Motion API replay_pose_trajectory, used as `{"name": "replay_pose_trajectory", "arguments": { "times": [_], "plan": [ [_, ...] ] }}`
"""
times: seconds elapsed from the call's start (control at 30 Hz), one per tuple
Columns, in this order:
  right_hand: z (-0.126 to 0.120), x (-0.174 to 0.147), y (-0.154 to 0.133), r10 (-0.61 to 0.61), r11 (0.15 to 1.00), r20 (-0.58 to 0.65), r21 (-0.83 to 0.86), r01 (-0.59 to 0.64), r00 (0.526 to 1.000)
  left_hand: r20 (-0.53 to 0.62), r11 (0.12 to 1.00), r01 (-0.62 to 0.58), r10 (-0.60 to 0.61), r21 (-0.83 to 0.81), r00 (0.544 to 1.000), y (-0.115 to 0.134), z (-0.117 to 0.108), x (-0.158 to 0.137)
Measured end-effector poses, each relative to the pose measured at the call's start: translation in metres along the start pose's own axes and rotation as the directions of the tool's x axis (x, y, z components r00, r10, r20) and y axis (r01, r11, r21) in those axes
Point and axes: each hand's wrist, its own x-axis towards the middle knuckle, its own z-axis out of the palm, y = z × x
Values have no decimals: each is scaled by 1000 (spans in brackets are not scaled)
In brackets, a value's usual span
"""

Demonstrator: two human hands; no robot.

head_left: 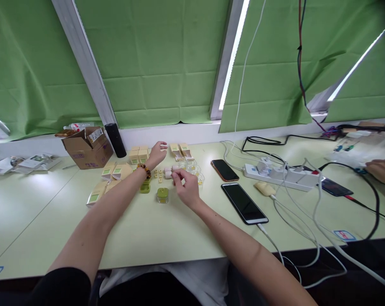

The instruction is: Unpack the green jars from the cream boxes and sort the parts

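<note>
My left hand (157, 154), with a bead bracelet on its wrist, reaches to the far side of the table and pinches a small white piece near the open beige boxes (181, 151). My right hand (187, 187) rests on the table and holds a small white cylinder beside another one (168, 174). A small clear jar with a green lid (162, 195) stands just left of my right hand. A second green-lidded jar (144, 187) sits under my left forearm. Several small beige boxes (116, 172) lie to the left.
A brown cardboard box (88, 148) and a black cylinder (115, 140) stand at the back left. Two phones (244, 202) (224, 169) lie right of my hands. Further right are a white power strip (283, 174) and tangled cables. Another person's hand (383, 171) shows at the right edge.
</note>
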Motion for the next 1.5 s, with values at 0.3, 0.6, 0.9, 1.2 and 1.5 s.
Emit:
{"name": "replay_pose_trajectory", "arguments": {
  "times": [0.3, 0.6, 0.9, 1.2, 1.5],
  "plan": [
    [-10, 3, 7, 73, 993, 607, -118, -1, 791, -55, 949, -315, 313, -19, 948, -22, -64, -130],
    [14, -9, 16, 134, 983, 582, 25, -182, 802, -155, 913, -406, 407, 39, 900, -62, -61, -171],
    [16, -9, 4, 121, 581, 616, 592, -559, 779, -71, 847, -524, 530, 92, 845, -61, -57, -187],
    [21, -14, 0, 171, 432, 596, 670, -603, 785, -92, 780, -583, 613, 227, 784, -60, -48, -191],
    [26, -18, 7, 118, 332, 595, 731, -596, 795, -162, 889, -362, 328, -281, 931, -72, -40, -180]
  ]
}}
